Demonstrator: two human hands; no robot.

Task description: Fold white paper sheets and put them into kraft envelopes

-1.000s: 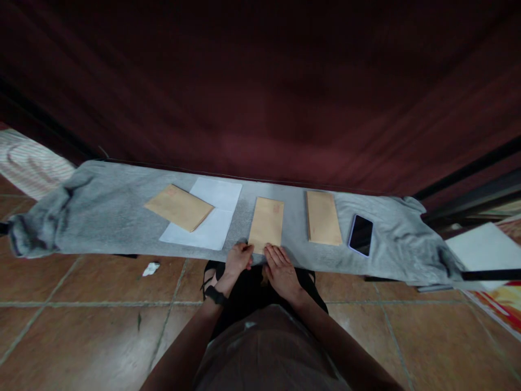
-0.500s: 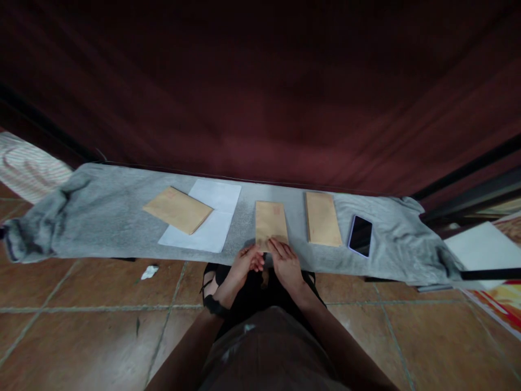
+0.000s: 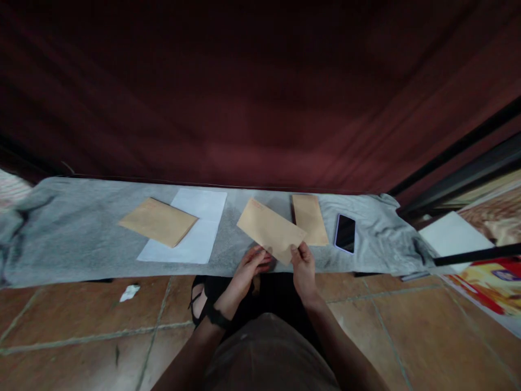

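A brown paper envelope is tilted over the middle of the grey cloth, its far end pointing up and left. My right hand pinches its near right corner, thumb on top. Just below the envelope's near edge is my left hand, fingers slightly curled and apart; whether the fingertips touch the paper I cannot tell. To the right lies a stack of brown envelopes, partly overlapped by the held one. On the left, more brown envelopes rest at an angle over a white sheet of paper.
A phone with a dark screen lies right of the stack. Grey cloth covers the narrow surface, with a dark red curtain-like backdrop behind it. A crumpled white scrap is on the tiled floor.
The envelope that lay straight in front of me has been lifted and turned, its far end swinging left. My right hand has moved right with its corner. The view has shifted slightly.
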